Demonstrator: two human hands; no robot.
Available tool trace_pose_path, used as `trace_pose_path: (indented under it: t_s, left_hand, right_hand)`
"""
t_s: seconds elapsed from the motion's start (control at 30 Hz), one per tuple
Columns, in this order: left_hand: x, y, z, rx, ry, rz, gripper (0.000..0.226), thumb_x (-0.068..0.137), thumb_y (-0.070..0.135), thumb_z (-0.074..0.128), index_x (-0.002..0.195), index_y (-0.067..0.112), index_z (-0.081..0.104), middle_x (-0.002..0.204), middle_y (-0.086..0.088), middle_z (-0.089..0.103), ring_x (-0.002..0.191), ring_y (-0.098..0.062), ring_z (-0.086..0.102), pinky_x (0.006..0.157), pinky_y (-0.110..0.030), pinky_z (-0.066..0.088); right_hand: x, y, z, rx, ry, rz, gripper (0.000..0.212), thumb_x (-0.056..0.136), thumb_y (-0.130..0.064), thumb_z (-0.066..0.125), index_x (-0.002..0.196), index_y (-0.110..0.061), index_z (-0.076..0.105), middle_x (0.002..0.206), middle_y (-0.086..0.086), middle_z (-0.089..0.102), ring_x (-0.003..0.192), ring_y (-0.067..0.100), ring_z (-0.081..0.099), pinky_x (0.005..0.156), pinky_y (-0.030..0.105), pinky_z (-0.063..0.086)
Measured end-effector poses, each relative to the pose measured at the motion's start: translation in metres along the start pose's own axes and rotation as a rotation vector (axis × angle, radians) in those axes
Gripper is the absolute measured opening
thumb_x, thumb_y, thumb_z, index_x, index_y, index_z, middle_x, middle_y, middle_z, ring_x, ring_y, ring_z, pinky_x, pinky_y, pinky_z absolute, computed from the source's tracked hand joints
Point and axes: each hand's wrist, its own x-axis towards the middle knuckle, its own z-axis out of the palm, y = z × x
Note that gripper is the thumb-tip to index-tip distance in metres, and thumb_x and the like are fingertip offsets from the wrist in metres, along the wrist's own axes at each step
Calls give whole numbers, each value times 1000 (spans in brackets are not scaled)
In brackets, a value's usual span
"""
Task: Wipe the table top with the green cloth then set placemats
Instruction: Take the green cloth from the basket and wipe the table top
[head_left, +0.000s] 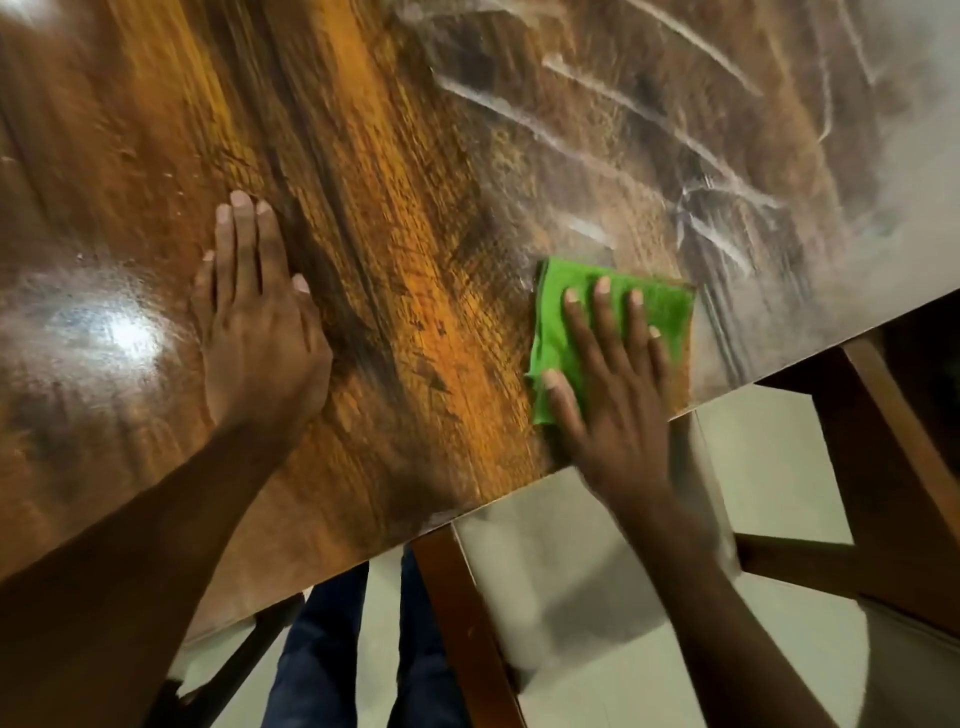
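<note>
The glossy brown wooden table top (395, 218) fills most of the head view. A folded green cloth (660, 306) lies near the table's near edge at the right. My right hand (608, 374) presses flat on the cloth with fingers spread, covering its lower half. My left hand (254, 322) rests palm down on the bare wood to the left, fingers straight and together, holding nothing. Pale wipe streaks (597, 135) cross the table beyond the cloth. No placemats are in view.
The table's near edge (467, 512) runs diagonally from lower left to upper right. Below it are wooden chair or table frame parts (457, 613) (893, 431), a pale tiled floor (613, 597), and my legs in dark trousers (332, 649). A light glare (119, 332) shines at the left.
</note>
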Motion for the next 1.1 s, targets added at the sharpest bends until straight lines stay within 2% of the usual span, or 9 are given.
trace_pose_path:
  t_s: [0.13, 0.27, 0.43, 0.57, 0.7, 0.77, 0.87, 0.97, 1.1]
  left_hand:
    - [-2, -1, 3, -6, 35, 14, 59, 112, 21, 30, 167, 9, 12, 176, -9, 9, 163, -21, 5, 132, -41, 7]
    - [-2, -2, 6, -31, 44, 39, 59, 113, 20, 31, 167, 9, 12, 176, -9, 8, 164, -22, 4, 132, -43, 8]
    - [1, -13, 19, -9, 65, 58, 59, 112, 27, 23, 167, 12, 8, 176, -8, 6, 164, -19, 1, 132, -45, 7]
    - [3, -26, 28, 92, 62, 129, 60, 113, 30, 15, 168, 12, 1, 177, -8, -1, 163, -19, -5, 132, -49, 9]
    - [3, -22, 23, 49, 48, 105, 61, 112, 30, 19, 168, 11, 4, 176, -9, 1, 164, -22, -2, 132, -51, 11]
    - [1, -17, 22, 0, 66, 79, 60, 112, 26, 24, 167, 8, 9, 176, -13, 6, 163, -27, 4, 131, -53, 12]
    - [-3, -15, 26, 9, 138, 75, 60, 112, 31, 21, 168, 13, 7, 177, -7, 6, 164, -18, 3, 131, -51, 13]
    - [-2, -16, 30, -15, 105, 55, 61, 112, 36, 17, 168, 15, 6, 177, -5, 5, 163, -15, 0, 131, -52, 13]
    - [-2, -13, 25, -43, 91, 66, 62, 111, 37, 17, 168, 15, 7, 177, -5, 6, 163, -14, 0, 132, -48, 9]
  right_hand:
    - [5, -42, 11, -12, -21, -185, 72, 108, -62, 32, 169, -30, 10, 178, -2, -2, 164, 24, -8, 130, 52, 10]
    - [111, -57, 8, 5, 95, -229, 71, 107, -65, 29, 168, -31, 17, 177, -1, 7, 164, 24, 2, 130, 49, 11]
    - [221, -72, -2, -72, 82, -245, 72, 104, -70, 24, 167, -35, 23, 177, 4, 9, 164, 27, 7, 128, 47, 12]
    - [186, -59, 1, -81, 123, -272, 65, 108, -61, 19, 167, -34, 20, 177, 4, 10, 164, 26, 7, 129, 46, 13]
    - [71, -11, -2, -66, 42, -315, 63, 112, -57, 24, 169, -33, 13, 178, 2, 1, 164, 23, -3, 130, 48, 10]
    - [12, 22, -8, -73, -23, -284, 65, 112, -56, 28, 169, -34, 8, 178, -1, -4, 164, 21, -7, 131, 50, 11]
    - [-26, 68, -15, -74, -49, -195, 68, 110, -57, 33, 169, -34, 7, 177, -5, -3, 164, 19, -5, 130, 51, 16]
    - [7, 98, -20, -20, -2, -114, 69, 108, -59, 32, 169, -35, 9, 177, -8, 0, 164, 14, -4, 130, 48, 16]
    - [82, 109, -21, 49, 133, 142, 71, 108, -66, 24, 169, -33, 9, 177, -4, 1, 164, 14, -4, 131, 48, 10]
